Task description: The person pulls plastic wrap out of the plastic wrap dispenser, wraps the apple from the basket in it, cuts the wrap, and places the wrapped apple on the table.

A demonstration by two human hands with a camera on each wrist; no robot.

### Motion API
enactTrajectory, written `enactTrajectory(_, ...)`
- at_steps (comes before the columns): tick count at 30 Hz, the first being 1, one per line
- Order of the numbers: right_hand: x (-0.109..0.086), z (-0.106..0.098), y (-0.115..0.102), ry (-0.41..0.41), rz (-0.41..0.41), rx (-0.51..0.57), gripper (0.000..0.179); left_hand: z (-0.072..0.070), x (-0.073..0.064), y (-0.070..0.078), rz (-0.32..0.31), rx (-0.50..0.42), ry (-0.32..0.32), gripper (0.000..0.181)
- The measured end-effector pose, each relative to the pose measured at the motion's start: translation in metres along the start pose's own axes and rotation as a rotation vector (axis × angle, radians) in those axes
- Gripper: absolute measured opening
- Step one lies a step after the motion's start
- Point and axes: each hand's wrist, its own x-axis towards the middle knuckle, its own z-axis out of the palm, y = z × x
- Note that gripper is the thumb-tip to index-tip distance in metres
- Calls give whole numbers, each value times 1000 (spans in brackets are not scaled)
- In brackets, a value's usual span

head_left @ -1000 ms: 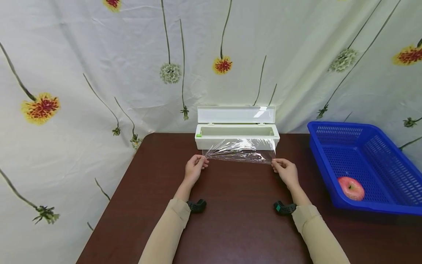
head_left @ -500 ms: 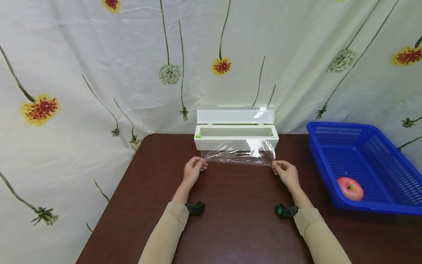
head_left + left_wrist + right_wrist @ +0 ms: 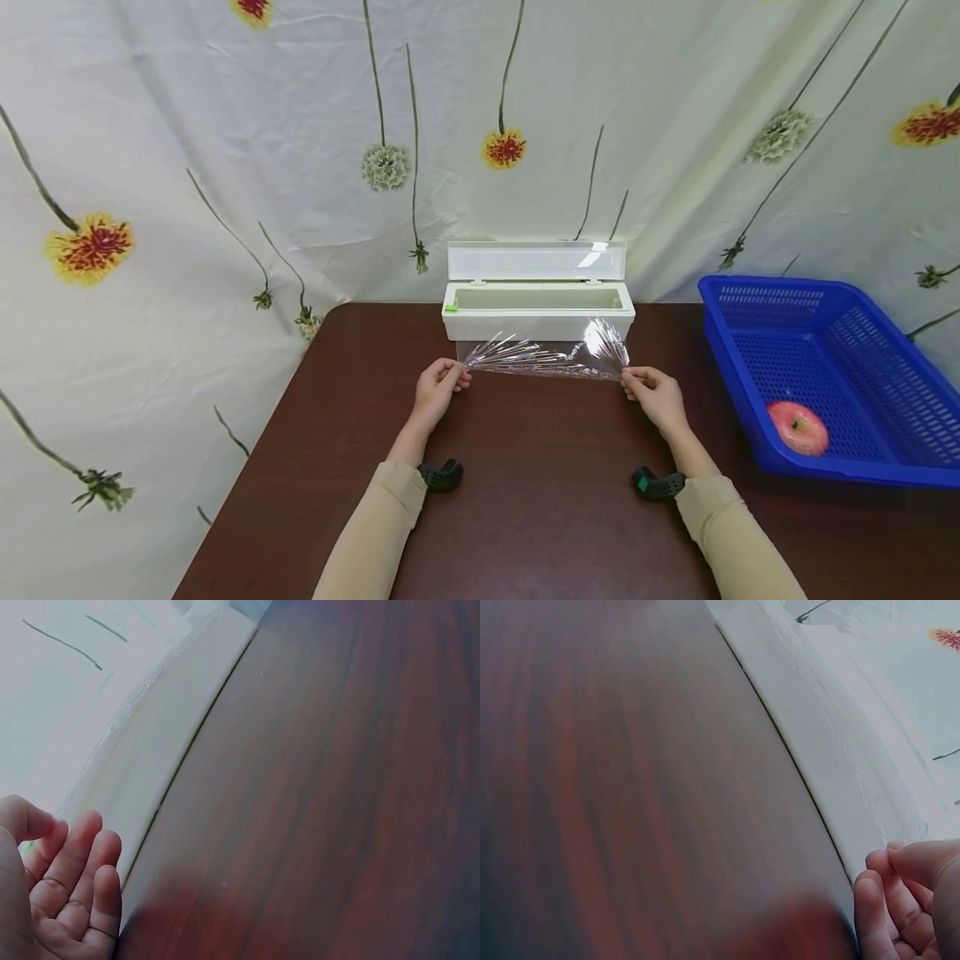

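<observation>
A sheet of clear plastic wrap point(image 3: 540, 357) stretches down from the front of a long white wrap dispenser box point(image 3: 538, 325), creased toward both lower corners. My left hand point(image 3: 438, 387) pinches its left corner between thumb and forefinger. At the right corner my right hand point(image 3: 654, 396) pinches the film the same way. The dispenser's lid point(image 3: 536, 261) stands raised behind it, and a small green piece point(image 3: 451, 309) sits at the left end of its front edge. In the left wrist view, thumb and forefinger of my left hand point(image 3: 67, 892) meet, the other fingers loosely bent.
A blue plastic basket point(image 3: 765, 467) stands on the right side of the dark brown table point(image 3: 540, 517), with a red apple point(image 3: 798, 428) inside. Behind the table hangs a white curtain point(image 3: 300, 125) printed with flowers.
Both hands have drawn the wrap slightly toward me and a little farther apart. Its creases now fan out from both pinched corners. The dispenser, basket and apple stay put.
</observation>
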Motion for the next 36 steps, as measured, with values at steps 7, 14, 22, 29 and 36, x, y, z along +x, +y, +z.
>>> enactTrajectory(7,-3,-2,-2,-26,5,-4,27,-3,-5,3,-14,10,-16,19)
enactTrajectory(14,-5,-4,-2,-40,4,-13,30,-7,-2,-5,-30,21,-37,19)
enactTrajectory(22,-7,-7,0,-46,-9,-28,29,-8,3,-27,-30,40,-14,16)
enactTrajectory(29,-10,-10,0,-57,-21,-31,28,-8,-4,-14,-11,55,-41,17)
enactTrajectory(36,-13,-12,1,-72,-34,-30,28,-8,-13,4,-11,64,-77,16)
